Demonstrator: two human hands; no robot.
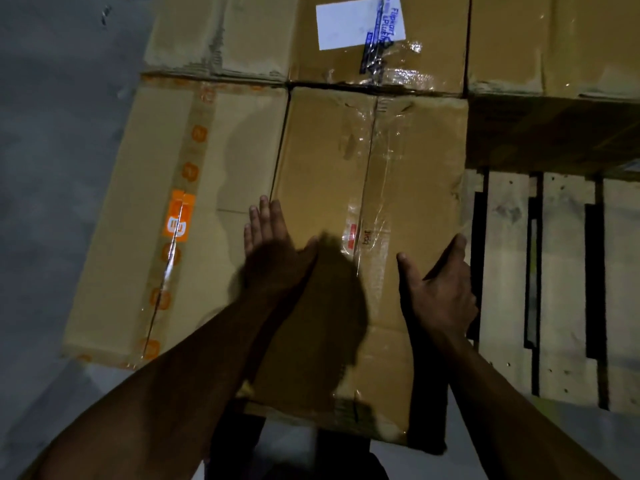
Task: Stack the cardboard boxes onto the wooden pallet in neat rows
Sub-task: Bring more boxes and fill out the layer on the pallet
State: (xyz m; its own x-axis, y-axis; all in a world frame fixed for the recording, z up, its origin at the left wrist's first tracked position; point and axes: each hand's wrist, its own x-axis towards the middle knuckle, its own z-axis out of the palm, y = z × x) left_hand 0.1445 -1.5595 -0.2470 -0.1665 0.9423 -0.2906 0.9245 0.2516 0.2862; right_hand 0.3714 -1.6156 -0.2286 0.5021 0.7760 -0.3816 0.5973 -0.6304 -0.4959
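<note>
Both hands, left hand (273, 244) and right hand (440, 289), lie open-fingered on the battered cardboard box (367, 209), likely bulky; grip its side edges

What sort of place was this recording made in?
Probably a warehouse or shipping area: taped cardboard boxes packed in rows on a wooden pallet, one carrying a white shipping label, all on a bare grey concrete floor.
</note>
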